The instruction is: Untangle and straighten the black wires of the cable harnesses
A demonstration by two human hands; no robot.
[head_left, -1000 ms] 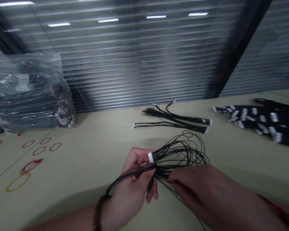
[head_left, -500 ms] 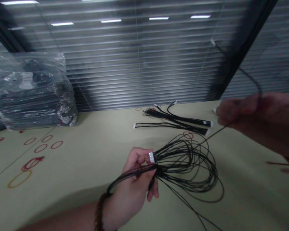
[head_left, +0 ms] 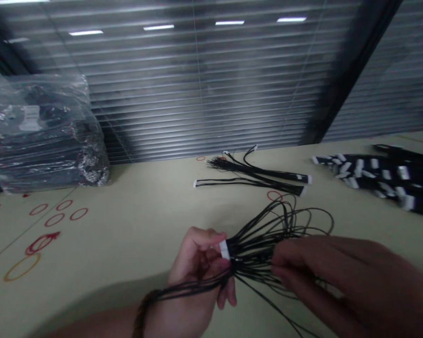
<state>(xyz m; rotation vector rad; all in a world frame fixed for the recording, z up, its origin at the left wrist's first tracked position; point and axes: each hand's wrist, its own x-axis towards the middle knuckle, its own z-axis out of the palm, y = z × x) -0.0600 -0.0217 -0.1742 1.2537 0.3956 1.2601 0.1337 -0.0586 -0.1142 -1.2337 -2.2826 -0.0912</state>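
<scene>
My left hand [head_left: 200,267] is closed around a black wire harness [head_left: 254,230], pinching its white connector [head_left: 224,249] between thumb and fingers. From the connector the thin wires fan out to the right in loops, and a few strands trail back over my left wrist. My right hand [head_left: 341,277] is over the right side of the loops, its thumb and fingertips pressed together among the wires. What exactly it pinches is hidden behind the fingers, though wires run right up to them.
Two more black harnesses [head_left: 261,180] lie behind my hands. A pile of black cables with white connectors [head_left: 384,176] is at the right. Red rubber bands [head_left: 54,219] and a yellow band [head_left: 22,267] lie left, near a clear plastic bag of cables [head_left: 45,136]. Window blinds [head_left: 204,94] stand behind.
My right hand has come down and left from the raised position where it held a wire up, into the loops. The cable pile at the right is now uncovered.
</scene>
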